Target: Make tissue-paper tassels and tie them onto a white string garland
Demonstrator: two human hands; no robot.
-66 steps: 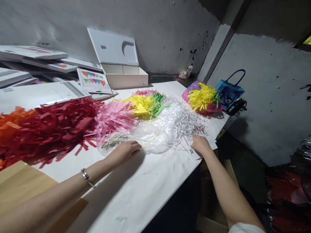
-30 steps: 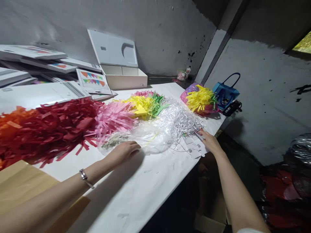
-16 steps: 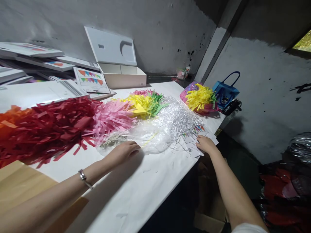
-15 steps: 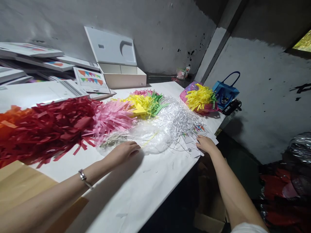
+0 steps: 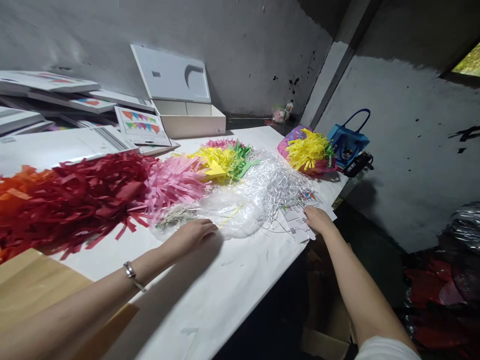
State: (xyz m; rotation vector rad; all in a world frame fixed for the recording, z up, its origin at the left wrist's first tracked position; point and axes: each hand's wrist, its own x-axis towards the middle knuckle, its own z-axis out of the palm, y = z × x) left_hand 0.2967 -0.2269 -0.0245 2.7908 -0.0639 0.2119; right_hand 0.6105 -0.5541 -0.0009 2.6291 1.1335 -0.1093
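Note:
My left hand (image 5: 195,234) is over the near edge of a clear plastic bag (image 5: 240,215), its fingers together and curled down; what they hold, if anything, is hidden. A bundle of thin grey strings (image 5: 176,217) lies just behind it. On the right, my right hand (image 5: 317,219) has its fingers bent at printed white paper cards (image 5: 296,222); whether it grips one cannot be made out. Silver tinsel strands (image 5: 275,182) spread behind the cards. Pink (image 5: 176,182), yellow (image 5: 217,161) and green (image 5: 240,160) paper fringes lie to the left of the tinsel.
Red paper fringe (image 5: 97,195) fills the table's left side, near brown paper (image 5: 33,285). Behind stand an open white box (image 5: 193,122) and stacked flat boxes (image 5: 56,82). A yellow fringe bunch (image 5: 308,150) and a blue bag (image 5: 348,145) are at the far right.
My right hand has shifted up very slightly over the cards. My left hand has hardly moved.

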